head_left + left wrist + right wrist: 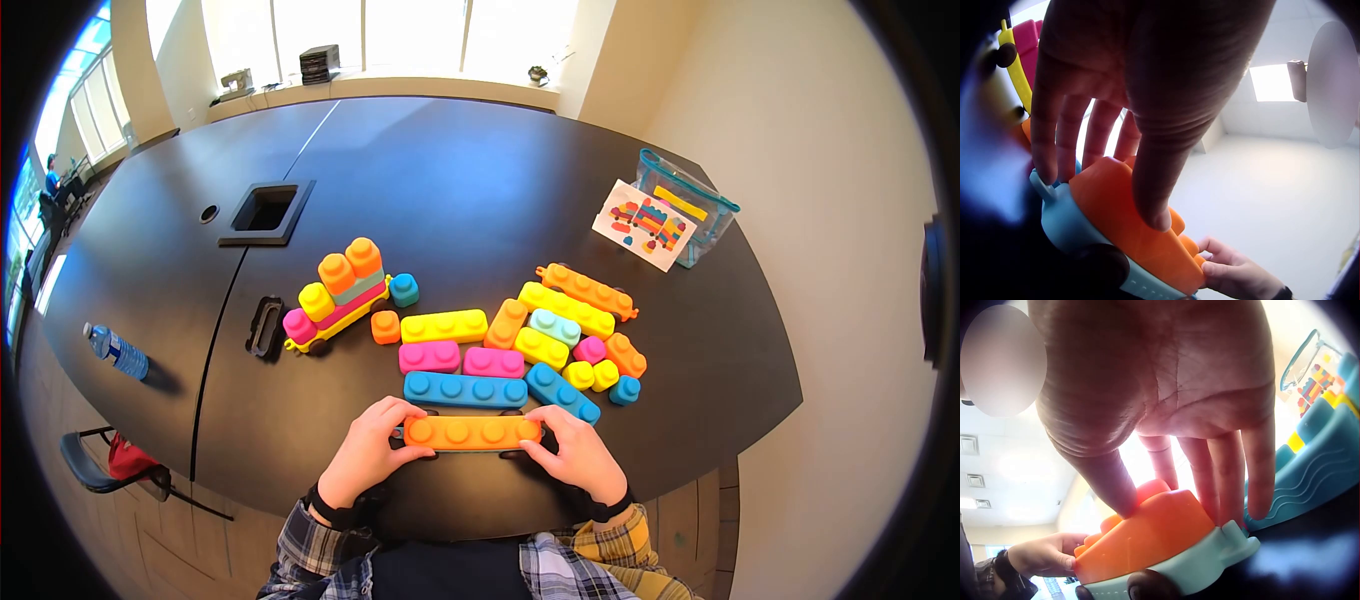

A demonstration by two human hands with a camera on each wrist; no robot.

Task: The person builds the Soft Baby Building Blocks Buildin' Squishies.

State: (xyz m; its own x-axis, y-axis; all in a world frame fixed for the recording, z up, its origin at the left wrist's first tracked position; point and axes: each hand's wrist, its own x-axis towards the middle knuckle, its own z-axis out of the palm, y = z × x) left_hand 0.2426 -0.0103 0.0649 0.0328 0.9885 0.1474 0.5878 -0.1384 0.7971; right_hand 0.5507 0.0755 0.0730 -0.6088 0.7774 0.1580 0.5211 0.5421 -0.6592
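Observation:
A long orange block [475,433] with a row of studs sits on a light blue wheeled base [1194,570] at the table's near edge. My left hand [374,446] grips the block's left end, thumb on the near side and fingers on the far side. At the other end my right hand [579,454] holds it the same way. In the left wrist view the thumb presses the orange side above the light blue base [1066,219]. Just beyond lies a long blue block [465,390], with another blue block [562,393] angled to its right.
Yellow, pink, orange and blue blocks lie beyond my hands, with an orange wheeled piece [587,291]. A stacked train car [340,300] stands left, beside a black frame [265,328]. A bottle [116,352] is far left; a picture card [645,225] leans on a clear bag [690,205].

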